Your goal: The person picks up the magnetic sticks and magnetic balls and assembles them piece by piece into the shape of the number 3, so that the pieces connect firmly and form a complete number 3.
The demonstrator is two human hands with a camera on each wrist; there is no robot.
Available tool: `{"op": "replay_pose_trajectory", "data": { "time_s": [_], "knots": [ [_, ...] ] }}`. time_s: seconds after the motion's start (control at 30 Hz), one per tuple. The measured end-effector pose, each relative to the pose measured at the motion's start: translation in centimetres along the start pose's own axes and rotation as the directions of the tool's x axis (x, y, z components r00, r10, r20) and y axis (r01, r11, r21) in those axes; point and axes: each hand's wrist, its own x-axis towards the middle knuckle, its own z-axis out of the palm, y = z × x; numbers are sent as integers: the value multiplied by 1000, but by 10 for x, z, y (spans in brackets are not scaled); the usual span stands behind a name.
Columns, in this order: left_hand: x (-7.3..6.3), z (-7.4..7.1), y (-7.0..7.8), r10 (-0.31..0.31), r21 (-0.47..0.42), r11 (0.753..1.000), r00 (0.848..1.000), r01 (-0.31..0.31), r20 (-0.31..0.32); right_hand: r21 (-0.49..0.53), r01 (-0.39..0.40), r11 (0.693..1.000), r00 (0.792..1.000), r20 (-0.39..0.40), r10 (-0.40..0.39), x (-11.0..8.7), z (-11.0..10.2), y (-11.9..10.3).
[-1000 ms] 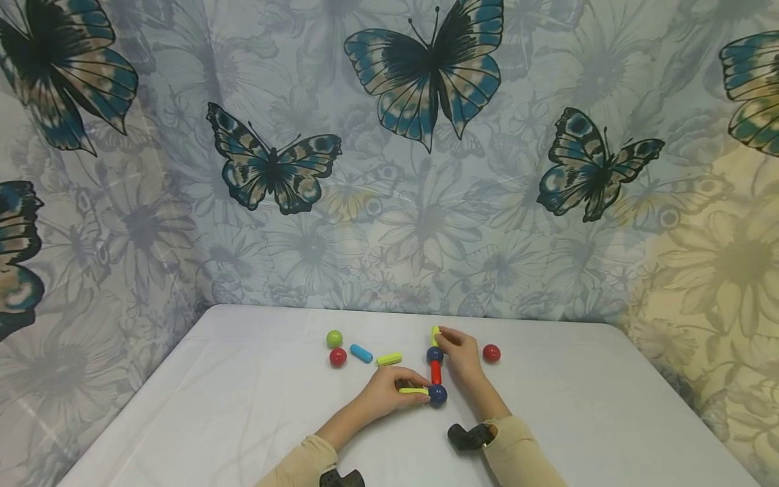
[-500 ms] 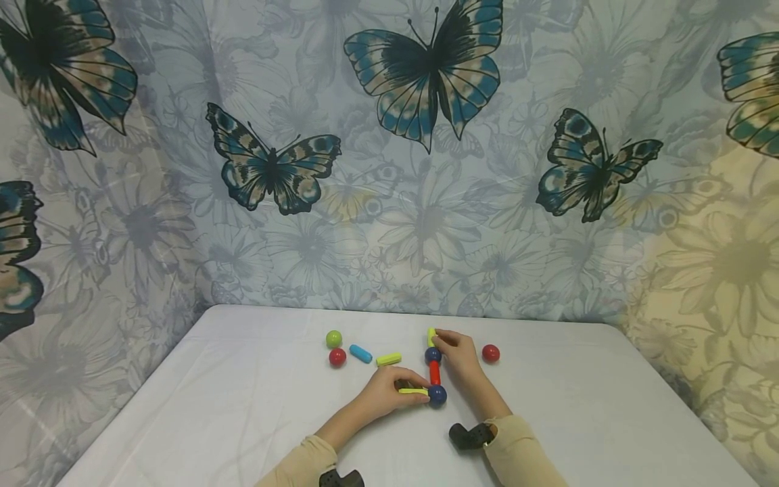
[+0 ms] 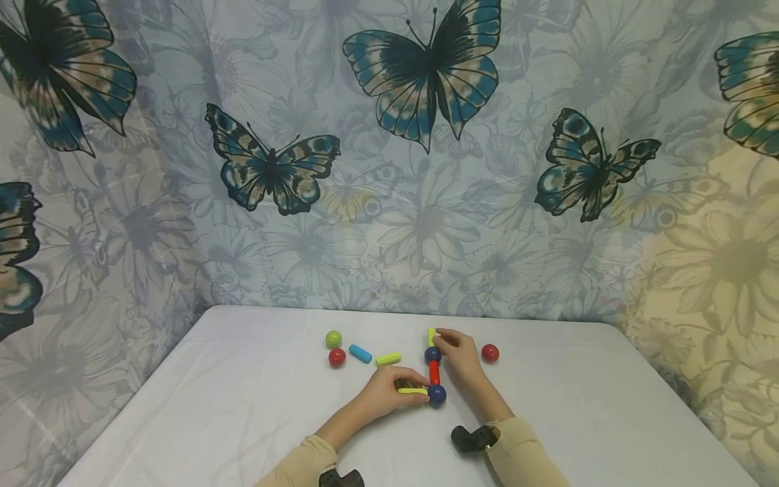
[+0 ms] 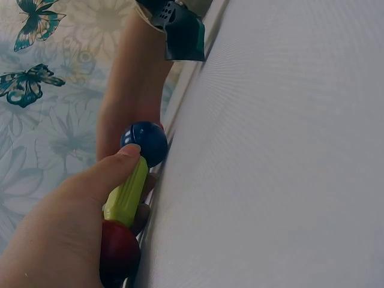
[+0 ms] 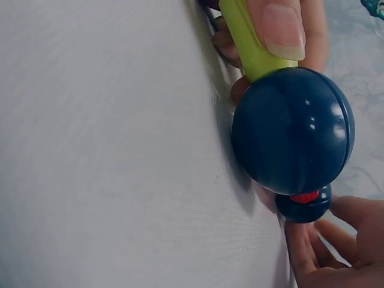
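Two blue balls, the nearer one [image 3: 437,395] and the farther one [image 3: 433,355], are joined by a red rod [image 3: 435,373]. My left hand [image 3: 389,391] holds a yellow-green rod [image 4: 127,195] that meets the nearer ball, thumb along its end. In the left wrist view a red ball [image 4: 119,249] sits at the rod's other end, partly behind the hand; the head view hides it. At the far ball, my right hand [image 3: 460,352] pinches another yellow-green rod [image 3: 431,337]. The right wrist view has the nearer ball large, with my right fingers beside the farther one.
Left of the hands lie a green ball [image 3: 333,339], a red ball [image 3: 337,358], a blue rod [image 3: 360,354] and a loose yellow-green rod [image 3: 388,359]. Another red ball [image 3: 489,353] lies right of my right hand. A white cloth [image 3: 213,392] covers the table; butterfly-patterned fabric hangs behind.
The far yellow-green rod and farther blue ball have shifted slightly left with my right hand, mostly in the first half second. My left hand keeps its hold.
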Motion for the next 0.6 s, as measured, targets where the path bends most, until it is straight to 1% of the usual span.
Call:
{"op": "replay_pose_trajectory", "data": {
  "time_s": [0.1, 0.17, 0.27, 0.37, 0.43, 0.5, 0.6],
  "knots": [
    [0, 0, 0, -2, 1, 1000, 1000, 2, 1, 25, 22, 999, 1000, -8, -22, -2, -3, -3],
    [0, 0, 1, -5, 2, 1000, 1000, 5, 1, 29, 49, 998, 998, -31, -48, -4, -6, -5],
    [0, 0, 2, -8, -1, 1000, 1000, 8, 5, 15, 95, 995, 991, -92, -93, -5, -14, -10],
    [0, 0, 2, -11, -1, 1000, 1000, 11, 5, -16, 127, 992, 979, -157, -128, -6, -26, -14],
    [0, 0, 2, -16, -4, 1000, 1000, 16, 5, -15, 132, 991, 974, -185, -133, -7, -35, -15],
    [0, 0, 2, -22, -9, 1000, 1000, 22, 4, -6, 131, 991, 972, -195, -130, -8, -45, -14],
    [-1, 1, 2, -25, -18, 1000, 1000, 25, 3, 54, 119, 991, 975, -193, -106, -9, -57, -11]
  ]
}}
